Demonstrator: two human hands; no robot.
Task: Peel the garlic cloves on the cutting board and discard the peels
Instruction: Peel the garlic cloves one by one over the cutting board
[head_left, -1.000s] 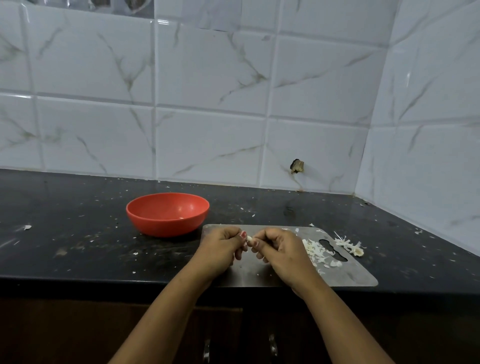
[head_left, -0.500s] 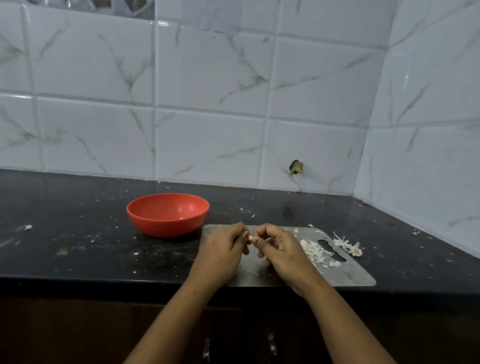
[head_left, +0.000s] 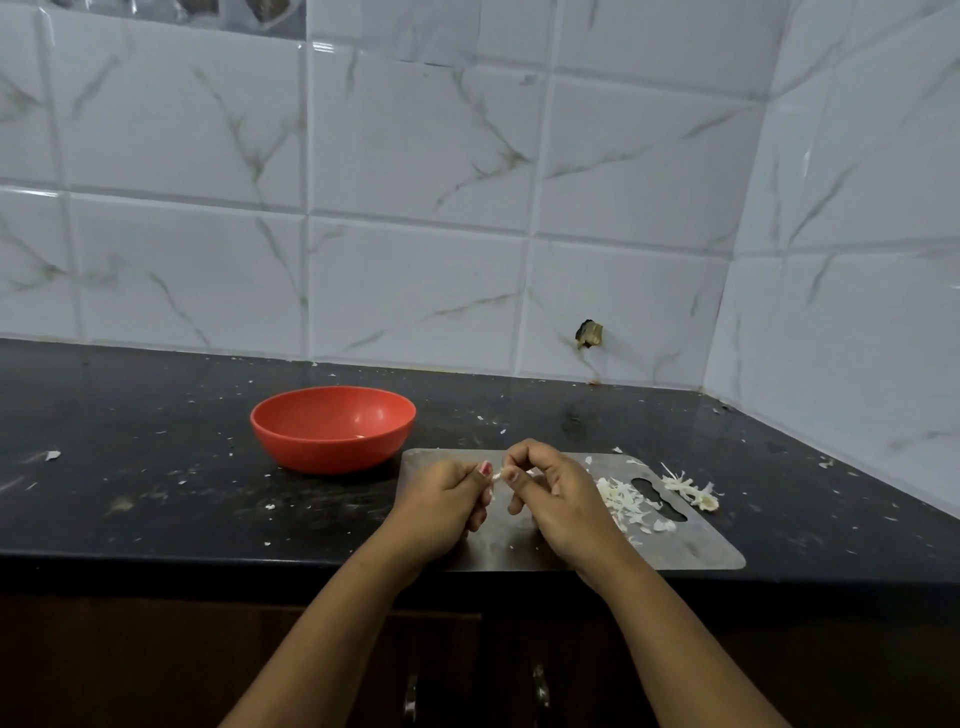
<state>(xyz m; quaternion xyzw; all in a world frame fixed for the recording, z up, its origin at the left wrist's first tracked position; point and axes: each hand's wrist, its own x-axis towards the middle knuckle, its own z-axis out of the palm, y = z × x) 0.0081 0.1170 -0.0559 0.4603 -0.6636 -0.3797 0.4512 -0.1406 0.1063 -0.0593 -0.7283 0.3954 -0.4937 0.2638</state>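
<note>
One garlic clove (head_left: 497, 475) pinched between left hand (head_left: 441, 506) and right hand (head_left: 558, 499), over cutting board (head_left: 696, 551), peels (head_left: 623, 501) alongside, red bowl (head_left: 332, 431) on tabletop (head_left: 156, 493)

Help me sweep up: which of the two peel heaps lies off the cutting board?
The stringy heap past the right edge of the cutting board, lying mostly on the counter. The flakier heap sits on the board, beside its handle slot.

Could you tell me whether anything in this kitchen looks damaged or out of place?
Yes: a wall tile has a broken hole just above the countertop, and white peel flecks lie scattered over that countertop beyond the cutting board.
</note>
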